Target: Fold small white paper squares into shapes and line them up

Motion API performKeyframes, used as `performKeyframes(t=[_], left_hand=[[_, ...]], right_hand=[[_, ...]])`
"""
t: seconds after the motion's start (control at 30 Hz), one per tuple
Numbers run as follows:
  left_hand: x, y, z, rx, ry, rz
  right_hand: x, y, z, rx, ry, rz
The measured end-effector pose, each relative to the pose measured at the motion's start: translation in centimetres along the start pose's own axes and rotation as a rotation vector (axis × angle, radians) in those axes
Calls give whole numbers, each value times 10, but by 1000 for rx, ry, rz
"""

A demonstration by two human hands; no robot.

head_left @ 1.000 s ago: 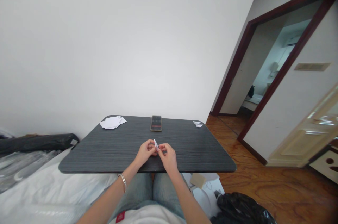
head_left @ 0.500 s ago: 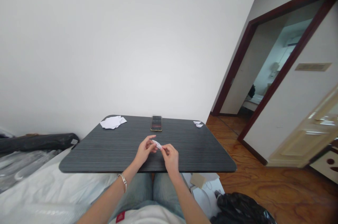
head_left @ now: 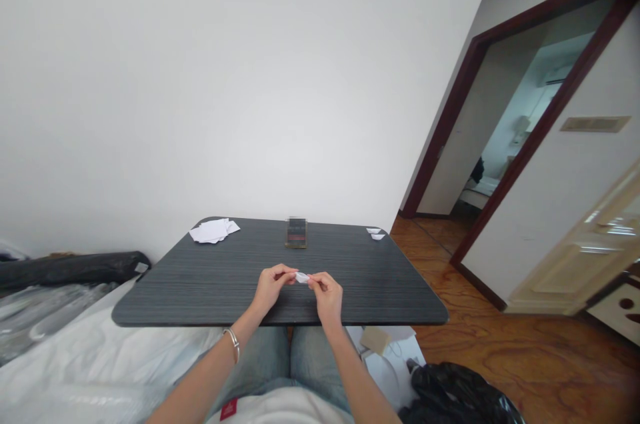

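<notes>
A small folded white paper (head_left: 302, 277) is held level above the near middle of the dark table (head_left: 225, 291). My left hand (head_left: 271, 285) pinches its left end, fingers closed. At the other end, the thumb and fingertips of my right hand (head_left: 327, 294) are closed on it. Two small folded paper pieces (head_left: 375, 234), shaped like little boats, lie at the table's far right corner. A loose stack of white paper sheets (head_left: 214, 231) rests at the far left corner.
A phone (head_left: 297, 233) stands at the table's far edge, before the white wall (head_left: 300, 77). To the right below are a black plastic bag (head_left: 455, 397) and a white box (head_left: 393, 371). Plastic-wrapped things (head_left: 60, 304) lie at the left.
My left hand's fingers have come together on the paper's left end, where they were looser before. The paper has turned from slanted to nearly level. My right hand has shifted slightly right.
</notes>
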State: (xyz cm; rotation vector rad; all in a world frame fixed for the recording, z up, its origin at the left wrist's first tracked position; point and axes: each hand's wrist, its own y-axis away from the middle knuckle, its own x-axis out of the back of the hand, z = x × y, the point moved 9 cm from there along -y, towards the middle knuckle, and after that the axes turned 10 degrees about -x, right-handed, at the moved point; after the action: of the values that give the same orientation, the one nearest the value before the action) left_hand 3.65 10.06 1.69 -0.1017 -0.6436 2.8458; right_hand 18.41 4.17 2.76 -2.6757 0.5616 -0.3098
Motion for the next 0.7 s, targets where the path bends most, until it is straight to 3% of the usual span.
performKeyframes(t=[0.7], left_hand=[[-4,0,2,-27,-29,-48]], right_hand=[[-2,0,5,-25,3,-32]])
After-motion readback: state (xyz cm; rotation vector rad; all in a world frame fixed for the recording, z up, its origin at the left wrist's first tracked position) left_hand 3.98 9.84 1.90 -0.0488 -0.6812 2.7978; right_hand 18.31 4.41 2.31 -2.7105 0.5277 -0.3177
